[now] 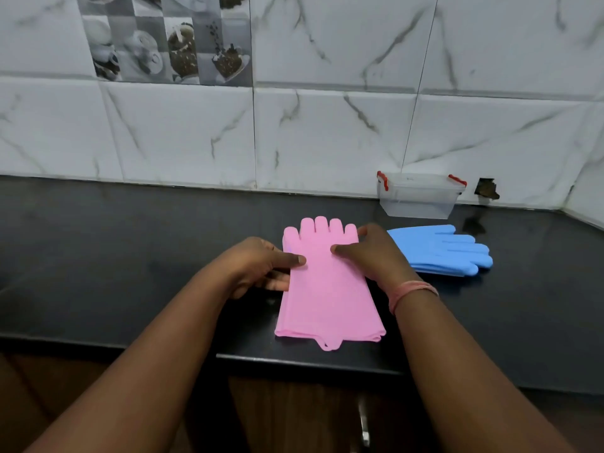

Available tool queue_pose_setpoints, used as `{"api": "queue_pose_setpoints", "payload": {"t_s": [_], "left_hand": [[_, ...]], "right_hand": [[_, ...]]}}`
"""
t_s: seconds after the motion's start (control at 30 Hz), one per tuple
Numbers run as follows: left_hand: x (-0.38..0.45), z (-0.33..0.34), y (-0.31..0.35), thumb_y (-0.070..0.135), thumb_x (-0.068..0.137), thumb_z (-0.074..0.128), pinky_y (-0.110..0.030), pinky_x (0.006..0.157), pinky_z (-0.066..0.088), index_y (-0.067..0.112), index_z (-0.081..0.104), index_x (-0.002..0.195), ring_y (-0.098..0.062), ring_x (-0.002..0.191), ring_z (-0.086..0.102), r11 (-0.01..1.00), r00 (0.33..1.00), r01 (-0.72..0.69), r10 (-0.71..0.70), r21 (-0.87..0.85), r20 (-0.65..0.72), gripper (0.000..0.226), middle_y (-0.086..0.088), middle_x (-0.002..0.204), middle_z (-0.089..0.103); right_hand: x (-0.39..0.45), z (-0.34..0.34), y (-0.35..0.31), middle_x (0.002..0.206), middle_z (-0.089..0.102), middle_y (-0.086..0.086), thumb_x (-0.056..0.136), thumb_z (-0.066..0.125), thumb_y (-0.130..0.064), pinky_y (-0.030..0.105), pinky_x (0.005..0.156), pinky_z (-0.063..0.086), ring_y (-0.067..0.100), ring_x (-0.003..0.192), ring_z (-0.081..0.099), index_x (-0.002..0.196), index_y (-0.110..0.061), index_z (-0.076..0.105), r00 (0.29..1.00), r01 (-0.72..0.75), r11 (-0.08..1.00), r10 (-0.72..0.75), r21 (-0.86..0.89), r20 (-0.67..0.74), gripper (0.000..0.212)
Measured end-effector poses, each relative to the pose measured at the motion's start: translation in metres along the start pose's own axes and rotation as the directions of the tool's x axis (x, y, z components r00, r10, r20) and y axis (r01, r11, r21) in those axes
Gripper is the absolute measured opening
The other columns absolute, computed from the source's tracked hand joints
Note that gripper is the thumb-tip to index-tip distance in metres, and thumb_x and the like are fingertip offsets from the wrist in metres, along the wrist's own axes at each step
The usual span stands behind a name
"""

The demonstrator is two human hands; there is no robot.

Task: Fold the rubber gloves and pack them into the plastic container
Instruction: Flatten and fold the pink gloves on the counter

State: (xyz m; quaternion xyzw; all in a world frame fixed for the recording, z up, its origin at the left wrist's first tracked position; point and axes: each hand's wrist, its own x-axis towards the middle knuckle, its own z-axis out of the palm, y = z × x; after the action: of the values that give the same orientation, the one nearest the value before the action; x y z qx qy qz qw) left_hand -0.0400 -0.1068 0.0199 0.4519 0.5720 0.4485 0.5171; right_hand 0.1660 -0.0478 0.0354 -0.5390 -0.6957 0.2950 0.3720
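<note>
A pair of pink rubber gloves (pixel 330 295) lies stacked flat on the black counter (pixel 130 256), fingers pointing to the wall, cuffs at the counter's front edge. My left hand (pixel 261 266) grips the pink gloves' left edge, thumb on top and fingers beneath. My right hand (pixel 372 253) holds the right edge near the fingers, thumb pressed on top. A pair of blue rubber gloves (pixel 441 250) lies flat to the right, fingers pointing right. The clear plastic container (pixel 420 196) with red latches stands against the wall behind the blue gloves, without a lid.
A marble-patterned tiled wall (pixel 327 125) rises behind the counter and turns a corner at the far right. There is a hole in the wall (pixel 487 188) right of the container. Below the counter edge is a wooden cabinet with a metal handle (pixel 363 423).
</note>
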Motion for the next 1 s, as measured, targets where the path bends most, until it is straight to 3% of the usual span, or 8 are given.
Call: {"api": "queue_pose_setpoints", "payload": {"t_s": [0.17, 0.27, 0.33, 0.5, 0.7, 0.87, 1.0], "left_hand": [[-0.026, 0.005, -0.011, 0.015, 0.076, 0.089, -0.023, 0.055, 0.059, 0.002, 0.07, 0.091, -0.02, 0.065, 0.077, 0.998, 0.998, -0.053, 0.052, 0.038, 0.019, 0.028, -0.015, 0.082, 0.08], [-0.034, 0.01, -0.017, 0.014, 0.063, 0.096, -0.025, 0.049, 0.056, 0.007, 0.062, 0.105, -0.019, 0.056, 0.073, 0.991, 0.993, -0.102, 0.106, 0.092, -0.044, 0.054, -0.008, 0.069, 0.076], [-0.038, 0.009, -0.018, 0.009, 0.064, 0.095, -0.027, 0.048, 0.056, 0.013, 0.055, 0.115, -0.022, 0.056, 0.073, 0.991, 0.992, -0.11, 0.114, 0.079, -0.054, 0.065, -0.009, 0.069, 0.076], [-0.043, 0.007, -0.016, -0.006, 0.077, 0.083, -0.026, 0.047, 0.056, 0.008, 0.053, 0.123, -0.02, 0.057, 0.074, 0.989, 0.989, -0.146, 0.146, -0.02, -0.033, 0.057, -0.007, 0.067, 0.076], [-0.045, 0.004, -0.017, -0.006, 0.083, 0.077, -0.022, 0.04, 0.05, 0.003, 0.055, 0.124, -0.016, 0.047, 0.068, 0.989, 0.988, -0.145, 0.146, 0.014, -0.054, 0.048, -0.007, 0.065, 0.075], [-0.045, 0.005, -0.017, -0.001, 0.078, 0.084, -0.024, 0.048, 0.056, 0.004, 0.059, 0.121, -0.021, 0.059, 0.075, 0.992, 0.991, -0.129, 0.13, 0.015, -0.03, 0.049, -0.009, 0.071, 0.076], [-0.043, 0.002, -0.019, -0.001, 0.076, 0.085, -0.027, 0.05, 0.056, 0.006, 0.062, 0.118, -0.022, 0.057, 0.072, 0.988, 0.988, -0.138, 0.142, 0.067, -0.059, 0.048, -0.009, 0.07, 0.074]], "right_hand": [[-0.034, -0.01, 0.014, 0.094, 0.061, -0.007, 0.081, 0.077, -0.029, 0.034, 0.078, 0.051, 0.018, 0.092, 0.063, 0.107, -0.026, 0.048, 0.999, -0.035, 0.998, 0.036, 0.043, -0.018, 0.039], [-0.054, -0.008, 0.022, 0.094, 0.06, -0.01, 0.083, 0.074, -0.024, 0.025, 0.067, 0.047, 0.01, 0.087, 0.063, 0.12, -0.023, 0.055, 0.999, -0.01, 0.994, 0.016, 0.104, -0.052, 0.041], [-0.063, -0.005, 0.024, 0.096, 0.059, -0.013, 0.085, 0.073, -0.02, 0.016, 0.061, 0.038, 0.004, 0.086, 0.059, 0.12, -0.022, 0.06, 0.997, 0.025, 0.994, -0.017, 0.109, -0.078, 0.038], [-0.068, -0.002, 0.023, 0.105, 0.063, -0.005, 0.086, 0.072, -0.013, 0.015, 0.06, 0.038, 0.006, 0.084, 0.059, 0.112, -0.024, 0.069, 0.996, 0.06, 0.996, -0.057, 0.062, -0.062, 0.029], [-0.068, -0.003, 0.025, 0.099, 0.065, -0.006, 0.083, 0.077, -0.013, 0.017, 0.061, 0.04, 0.006, 0.084, 0.062, 0.104, -0.022, 0.073, 0.998, 0.033, 0.989, -0.025, 0.143, -0.061, 0.023], [-0.068, -0.004, 0.025, 0.097, 0.07, -0.005, 0.083, 0.075, -0.008, 0.016, 0.062, 0.041, 0.005, 0.083, 0.063, 0.101, -0.018, 0.076, 0.997, 0.019, 0.985, -0.006, 0.172, -0.074, 0.02], [-0.07, -0.004, 0.024, 0.095, 0.071, -0.003, 0.082, 0.076, -0.009, 0.019, 0.065, 0.044, 0.011, 0.085, 0.066, 0.097, -0.017, 0.076, 0.997, 0.006, 0.984, 0.007, 0.179, -0.071, 0.017]]}}
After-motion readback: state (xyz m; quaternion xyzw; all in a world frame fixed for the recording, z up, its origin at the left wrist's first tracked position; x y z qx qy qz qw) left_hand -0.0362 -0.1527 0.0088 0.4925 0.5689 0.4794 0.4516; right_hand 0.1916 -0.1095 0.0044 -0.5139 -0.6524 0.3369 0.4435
